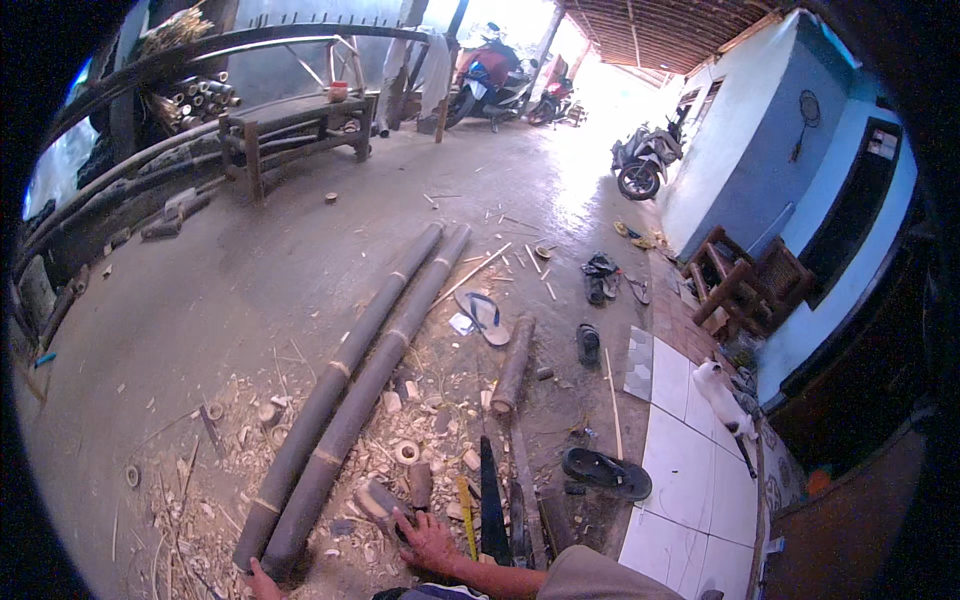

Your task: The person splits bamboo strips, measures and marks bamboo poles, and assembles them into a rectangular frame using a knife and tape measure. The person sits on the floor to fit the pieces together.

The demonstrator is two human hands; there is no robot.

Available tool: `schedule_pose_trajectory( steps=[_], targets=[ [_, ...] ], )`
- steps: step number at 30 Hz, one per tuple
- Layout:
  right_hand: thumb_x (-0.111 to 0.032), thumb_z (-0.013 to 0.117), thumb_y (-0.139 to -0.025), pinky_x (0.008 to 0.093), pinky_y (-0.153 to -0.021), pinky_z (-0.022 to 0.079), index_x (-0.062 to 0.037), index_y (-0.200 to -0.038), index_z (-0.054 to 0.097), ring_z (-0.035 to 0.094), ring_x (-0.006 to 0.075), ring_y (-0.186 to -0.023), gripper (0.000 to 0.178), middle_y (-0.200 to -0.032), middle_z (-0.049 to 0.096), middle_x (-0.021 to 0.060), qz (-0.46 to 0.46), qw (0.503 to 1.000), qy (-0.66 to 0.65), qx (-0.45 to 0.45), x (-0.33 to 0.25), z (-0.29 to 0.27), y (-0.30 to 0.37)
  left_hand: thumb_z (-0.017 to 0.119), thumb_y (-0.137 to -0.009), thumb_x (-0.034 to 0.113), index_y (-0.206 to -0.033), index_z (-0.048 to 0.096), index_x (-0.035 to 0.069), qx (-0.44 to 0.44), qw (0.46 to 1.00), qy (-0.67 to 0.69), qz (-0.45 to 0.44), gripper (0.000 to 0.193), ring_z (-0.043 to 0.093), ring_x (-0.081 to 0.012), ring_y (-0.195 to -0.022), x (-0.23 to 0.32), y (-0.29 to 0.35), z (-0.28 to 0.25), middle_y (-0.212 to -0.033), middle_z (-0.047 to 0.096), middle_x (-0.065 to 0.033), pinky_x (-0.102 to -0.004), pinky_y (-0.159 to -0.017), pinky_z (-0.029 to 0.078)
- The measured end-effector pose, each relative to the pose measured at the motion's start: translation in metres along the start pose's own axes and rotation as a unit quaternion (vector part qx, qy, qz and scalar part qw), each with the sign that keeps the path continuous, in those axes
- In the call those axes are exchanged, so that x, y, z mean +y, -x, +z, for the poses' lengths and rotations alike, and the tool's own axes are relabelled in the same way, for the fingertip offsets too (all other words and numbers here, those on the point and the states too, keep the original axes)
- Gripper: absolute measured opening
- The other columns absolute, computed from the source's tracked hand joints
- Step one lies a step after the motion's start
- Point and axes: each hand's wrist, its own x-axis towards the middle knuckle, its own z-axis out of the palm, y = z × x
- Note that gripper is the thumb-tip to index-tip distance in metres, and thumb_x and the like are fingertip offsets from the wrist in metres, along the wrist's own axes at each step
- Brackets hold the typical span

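Note:
Two long dark bamboo poles lie side by side, running from the lower left toward the middle of the floor. My left hand is at their near ends, its visible digit pressed against a pole; the lower picture edge cuts off the rest. My right hand rests with fingers spread at a short, thick piece of bamboo, touching its near end. Beside that hand lie a yellow folding rule, a dark saw blade and a stub of bamboo. Pale shavings and cut rings surround the poles.
A short bamboo log and a sandal lie right of the poles; a black sandal sits by white floor tiles. A cat is on the tiles. Behind stand a wooden bench and several motorbikes.

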Motion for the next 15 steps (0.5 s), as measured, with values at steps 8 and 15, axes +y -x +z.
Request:
schedule_pose_trajectory(
  steps=[8,15],
  targets=[
    [-0.044,0.075,-0.081,0.0553,-0.093,0.049,-0.018,-0.16,0.019,0.051,0.0452,-0.12,0.1,-0.132,0.047,0.0289,0.007,1.0,0.009,0.016,-0.003,0.008,-0.001,0.05,-0.09,0.067,-0.148,0.045,0.016,-0.152,0.971,0.167,-0.079,0.077,0.046,-0.0391,-0.134,0.027,-0.004,-0.009,-0.149,0.05,-0.0099,-0.0724,-0.094,0.038],
    [-0.041,0.077,-0.079,0.0545,-0.091,0.049,-0.0189,-0.16,0.019,0.051,0.0442,-0.118,0.102,-0.131,0.048,0.0276,0.006,0.999,0.026,0.037,-0.005,0.011,0.0,0.06,-0.093,0.055,-0.154,0.034,0.015,-0.158,0.973,0.164,-0.03,0.077,0.038,-0.0419,-0.14,0.061,-0.016,-0.021,-0.158,0.032,-0.0146,-0.0679,-0.095,0.044]
  ],
)
